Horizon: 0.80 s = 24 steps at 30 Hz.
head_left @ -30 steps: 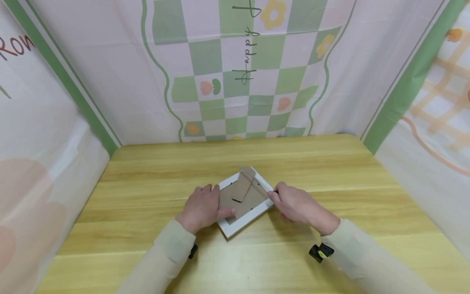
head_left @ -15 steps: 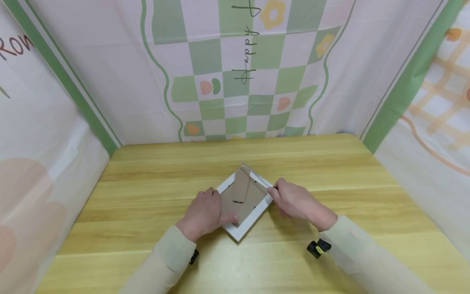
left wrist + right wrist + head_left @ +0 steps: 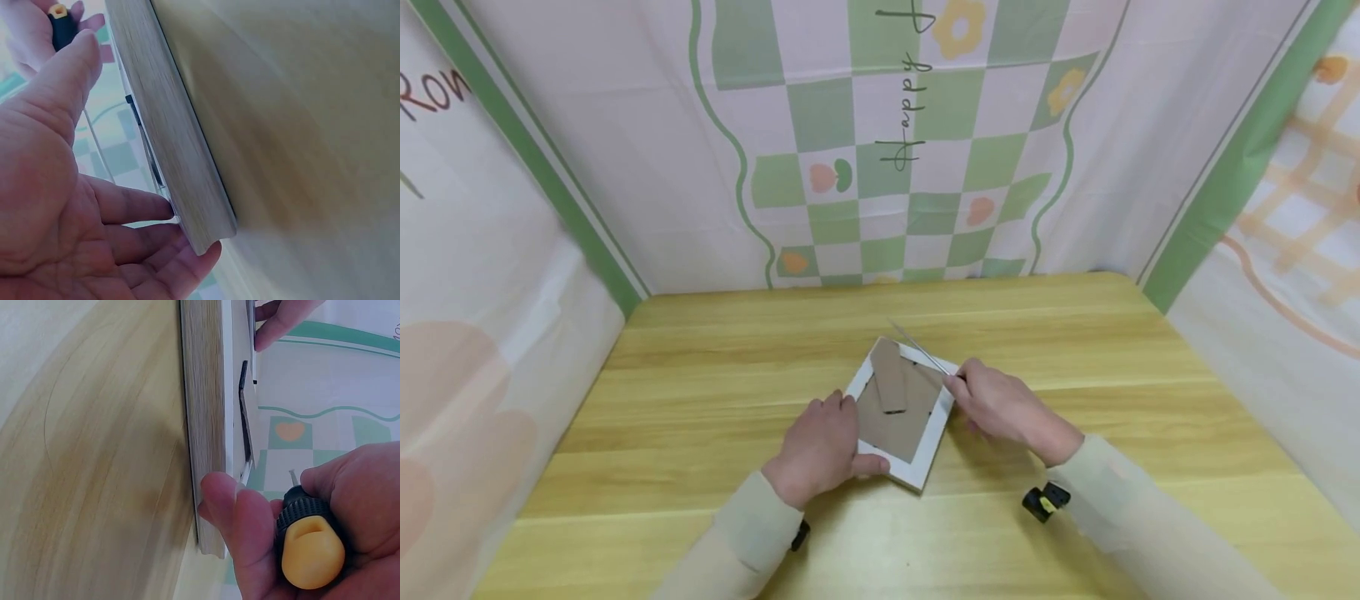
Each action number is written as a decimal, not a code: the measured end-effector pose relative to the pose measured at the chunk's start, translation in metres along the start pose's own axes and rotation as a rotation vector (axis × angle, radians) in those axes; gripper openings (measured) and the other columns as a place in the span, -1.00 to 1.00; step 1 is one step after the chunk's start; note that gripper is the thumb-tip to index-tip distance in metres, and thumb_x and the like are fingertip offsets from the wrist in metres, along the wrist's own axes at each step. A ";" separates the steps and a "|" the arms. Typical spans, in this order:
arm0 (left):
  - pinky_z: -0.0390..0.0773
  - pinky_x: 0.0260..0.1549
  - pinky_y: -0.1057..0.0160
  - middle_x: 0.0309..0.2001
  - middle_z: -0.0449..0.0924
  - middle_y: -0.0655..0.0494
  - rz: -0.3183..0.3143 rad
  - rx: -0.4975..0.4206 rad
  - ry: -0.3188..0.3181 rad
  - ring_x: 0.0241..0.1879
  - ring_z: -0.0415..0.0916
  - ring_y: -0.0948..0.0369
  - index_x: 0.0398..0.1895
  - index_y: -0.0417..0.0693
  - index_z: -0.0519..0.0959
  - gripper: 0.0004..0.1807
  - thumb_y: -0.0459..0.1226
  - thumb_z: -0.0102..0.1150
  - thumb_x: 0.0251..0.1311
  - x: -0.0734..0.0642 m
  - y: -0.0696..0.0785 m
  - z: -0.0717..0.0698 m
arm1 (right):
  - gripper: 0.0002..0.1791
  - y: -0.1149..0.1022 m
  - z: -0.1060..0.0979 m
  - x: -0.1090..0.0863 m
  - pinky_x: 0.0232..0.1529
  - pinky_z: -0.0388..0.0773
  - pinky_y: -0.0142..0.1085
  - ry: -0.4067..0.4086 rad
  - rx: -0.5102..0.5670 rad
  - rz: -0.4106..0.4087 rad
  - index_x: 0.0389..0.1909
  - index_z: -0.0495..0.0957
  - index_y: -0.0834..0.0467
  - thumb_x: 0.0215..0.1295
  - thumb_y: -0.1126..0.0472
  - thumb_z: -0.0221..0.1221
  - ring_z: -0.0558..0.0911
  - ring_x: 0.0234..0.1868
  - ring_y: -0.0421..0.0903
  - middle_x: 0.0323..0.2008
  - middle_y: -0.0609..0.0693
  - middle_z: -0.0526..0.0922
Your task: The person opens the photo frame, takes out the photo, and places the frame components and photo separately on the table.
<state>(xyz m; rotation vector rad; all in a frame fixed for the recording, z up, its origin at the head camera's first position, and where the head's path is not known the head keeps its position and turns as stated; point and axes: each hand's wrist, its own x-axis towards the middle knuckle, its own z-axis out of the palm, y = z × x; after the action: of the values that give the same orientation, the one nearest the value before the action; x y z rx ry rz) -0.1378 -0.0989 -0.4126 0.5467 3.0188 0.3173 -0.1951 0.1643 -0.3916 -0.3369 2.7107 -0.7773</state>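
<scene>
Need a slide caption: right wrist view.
Right-hand grip on a yellow-and-black screwdriver at a wood-edged picture frame.

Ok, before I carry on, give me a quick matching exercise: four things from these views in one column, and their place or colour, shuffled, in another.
Column one
1. frame
2. stand
3. screwdriver
4. left hand

Column two
A. yellow and black handle, gripped in the right hand
B. fingers touching the frame's edge
C. white border, back side up on the table
D. brown, on the back of the frame

Right pairs: 1-C, 2-D, 3-A, 4-B
</scene>
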 end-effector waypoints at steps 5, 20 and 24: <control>0.67 -0.07 0.00 -0.01 0.62 -0.23 0.003 -0.004 -0.016 -0.15 0.57 -0.02 0.15 -0.46 0.51 0.06 0.33 0.51 -0.05 -0.001 0.002 0.000 | -0.58 0.001 0.000 0.002 -0.46 0.50 -0.19 0.008 -0.015 -0.007 0.01 0.44 0.21 0.69 -0.07 -0.16 0.59 -0.58 -0.09 -0.52 0.05 0.64; 0.65 0.03 -0.01 -0.03 0.64 -0.25 0.001 -0.024 -0.017 -0.11 0.61 -0.03 0.22 -0.48 0.48 0.05 0.23 0.58 -0.06 -0.005 0.010 0.002 | -0.60 0.000 0.001 0.007 -0.47 0.48 -0.19 0.012 -0.021 -0.021 -0.07 0.46 0.18 0.68 -0.07 -0.17 0.57 -0.58 -0.08 -0.49 0.05 0.61; 0.65 -0.17 0.07 -0.20 0.60 -0.10 -0.005 -0.025 -0.008 -0.28 0.51 0.10 0.14 -0.44 0.51 -0.01 0.21 0.60 -0.07 -0.006 0.013 0.002 | -0.59 -0.001 0.001 0.008 -0.47 0.49 -0.20 0.017 -0.027 -0.023 -0.03 0.46 0.19 0.68 -0.06 -0.17 0.58 -0.56 -0.09 -0.46 0.04 0.61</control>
<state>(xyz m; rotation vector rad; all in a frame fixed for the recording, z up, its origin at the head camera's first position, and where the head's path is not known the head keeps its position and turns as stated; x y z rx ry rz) -0.1276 -0.0890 -0.4116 0.5374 3.0034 0.3513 -0.2021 0.1606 -0.3934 -0.3699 2.7399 -0.7531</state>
